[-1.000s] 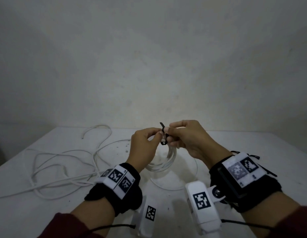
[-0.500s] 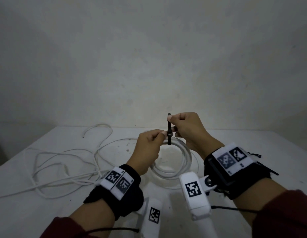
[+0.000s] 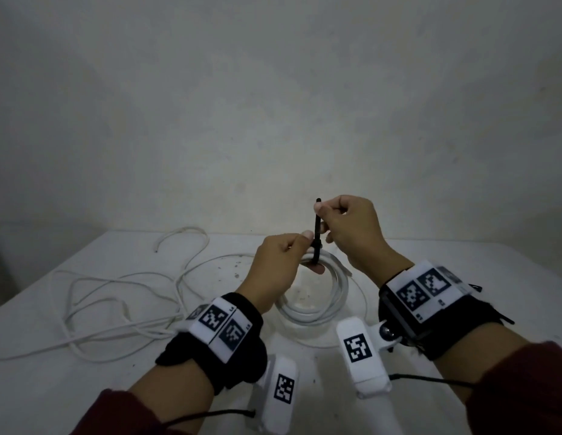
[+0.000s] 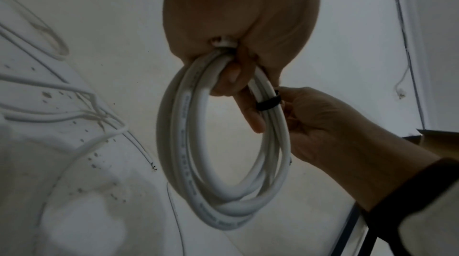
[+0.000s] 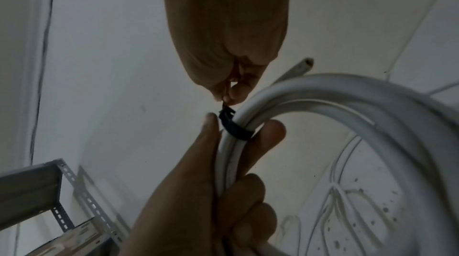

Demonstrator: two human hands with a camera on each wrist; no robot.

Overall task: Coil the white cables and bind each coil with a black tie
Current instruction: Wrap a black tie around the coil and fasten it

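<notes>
Tie tail now drawn up straight and longer than a second ago; right hand pinches it, left hand grips coil. Cinching nearly done.

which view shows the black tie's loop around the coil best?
Right wrist: the black tie wraps the coil close up, head visible. Left wrist shows only a dark band beside the right hand. Head view mostly shows the upright tail.

Smooth, slightly glossy plastic on white cable coil — matt black tie; matt, speckled table.
</notes>
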